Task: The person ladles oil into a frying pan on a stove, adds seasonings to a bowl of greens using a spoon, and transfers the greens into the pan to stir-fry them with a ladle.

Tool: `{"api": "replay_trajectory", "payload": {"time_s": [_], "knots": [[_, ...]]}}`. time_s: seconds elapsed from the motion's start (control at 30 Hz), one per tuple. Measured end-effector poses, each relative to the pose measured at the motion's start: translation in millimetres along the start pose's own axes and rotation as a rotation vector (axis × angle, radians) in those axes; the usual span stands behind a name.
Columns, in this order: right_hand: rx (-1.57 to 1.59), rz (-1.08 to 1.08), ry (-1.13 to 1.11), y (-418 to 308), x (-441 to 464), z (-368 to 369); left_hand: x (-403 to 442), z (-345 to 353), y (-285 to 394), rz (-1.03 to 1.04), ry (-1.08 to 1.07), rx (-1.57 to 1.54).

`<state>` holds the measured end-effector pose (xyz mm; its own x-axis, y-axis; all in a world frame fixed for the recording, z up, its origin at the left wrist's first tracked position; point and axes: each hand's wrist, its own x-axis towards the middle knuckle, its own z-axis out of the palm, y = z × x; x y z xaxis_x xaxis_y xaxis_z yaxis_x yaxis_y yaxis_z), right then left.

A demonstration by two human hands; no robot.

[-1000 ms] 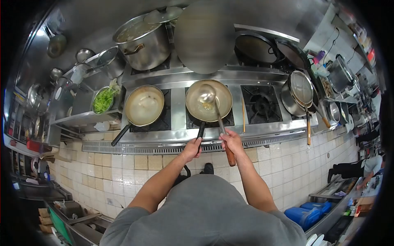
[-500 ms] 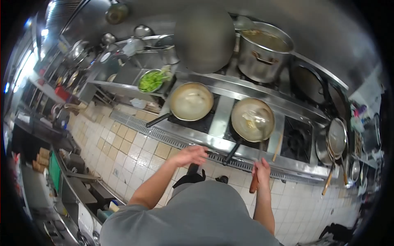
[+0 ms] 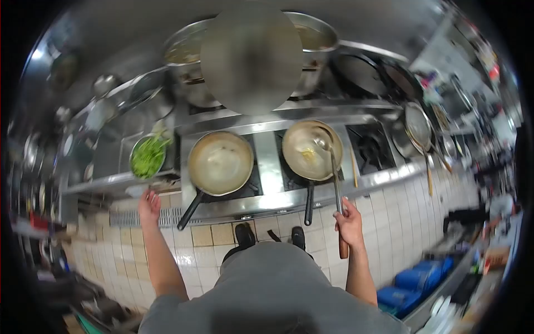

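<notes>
My right hand is closed round the long handle of a ladle with a wooden grip. The ladle's bowl rests in the right frying pan, beside a small yellowish clump of food. My left hand holds nothing, its fingers loosely apart, below a metal bowl of chopped greens. Between my hands, the left frying pan sits on its burner with pale liquid inside, its black handle pointing toward me.
Large stockpots stand at the back, partly covered by a blurred disc. A wooden stick lies right of the right pan, near a bare burner. Strainers lie farther right. Tiled floor runs along the stove front.
My left hand has moved left, toward the bowl of greens. The view has turned and shifted left. My right hand keeps the ladle in the right pan.
</notes>
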<state>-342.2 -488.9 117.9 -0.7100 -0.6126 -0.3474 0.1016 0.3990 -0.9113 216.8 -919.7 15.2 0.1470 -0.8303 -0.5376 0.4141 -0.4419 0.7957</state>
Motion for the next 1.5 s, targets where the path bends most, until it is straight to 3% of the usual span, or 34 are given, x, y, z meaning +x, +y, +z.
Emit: {"api": "replay_trajectory", "payload": {"time_s": [0.1, 0.17, 0.23, 0.3, 0.33, 0.4, 0.5, 0.57, 0.63, 0.77, 0.83, 0.87, 0.9, 0.97, 1.03, 1.1, 1.23, 1.3, 1.33, 1.4, 1.5], "knots": [[0.129, -0.024, -0.012, -12, -14, 7, 36, 0, 13, -0.046, -0.022, -0.029], [0.6, 0.091, -0.118, -11, -24, 7, 60, 3, 15, -0.065, -0.032, -0.081], [0.449, 0.103, -0.065, 24, -20, 13, 89, 15, 13, -0.147, 0.252, -0.193], [-0.386, -0.333, 0.067, 45, -16, 26, 135, 10, 5, -0.211, 0.205, -0.23], [-0.385, -0.331, 0.095, 44, -16, 26, 154, 8, 1, -0.192, 0.168, -0.235], [0.163, 0.004, 0.002, 44, -16, 23, 167, 13, -8, -0.179, 0.125, -0.234], [0.237, -0.108, 0.032, 56, 11, 0, 187, 12, -8, -0.052, 0.087, -0.327], [0.18, -0.06, 0.068, 66, 49, -23, 225, -5, -12, 0.093, 0.166, -0.303], [-0.277, -0.249, 0.29, 93, 100, -49, 172, 22, 0, 0.132, 0.184, -0.364], [-0.061, -0.053, 0.158, 113, 171, -70, 93, 17, 27, 0.269, 0.147, -0.407], [-0.107, -0.073, 0.268, 147, 206, -65, 67, -2, 47, 0.31, 0.004, -0.344], [-0.281, -0.234, 0.309, 142, 207, -64, 42, -1, 56, 0.336, 0.011, -0.331], [-0.255, -0.232, 0.295, 139, 211, -60, 5, 6, 62, 0.349, -0.015, -0.252], [-0.567, -0.198, 0.457, 131, 207, -53, -55, 20, 70, 0.377, -0.05, -0.151], [-0.612, -0.074, 0.436, 108, 182, -51, -97, 32, 69, 0.26, -0.098, -0.066], [-0.617, -0.446, 0.763, 103, 157, -48, -158, 69, 49, 0.281, -0.216, 0.027], [-0.369, -0.607, 0.828, 129, 54, -51, -194, 115, -9, 0.098, -0.559, 0.109], [-0.192, -0.429, 0.733, 188, -10, -50, -206, 142, -48, -0.002, -0.686, 0.159], [-0.163, -0.379, 0.798, 213, -43, -48, -216, 158, -68, -0.076, -0.789, 0.164], [-0.19, 0.016, 0.845, 219, -128, -39, -211, 183, -102, -0.249, -0.947, 0.241], [-0.26, 0.192, 1.027, 272, -245, -11, -252, 229, -154, -0.394, -1.119, 0.404]]}}
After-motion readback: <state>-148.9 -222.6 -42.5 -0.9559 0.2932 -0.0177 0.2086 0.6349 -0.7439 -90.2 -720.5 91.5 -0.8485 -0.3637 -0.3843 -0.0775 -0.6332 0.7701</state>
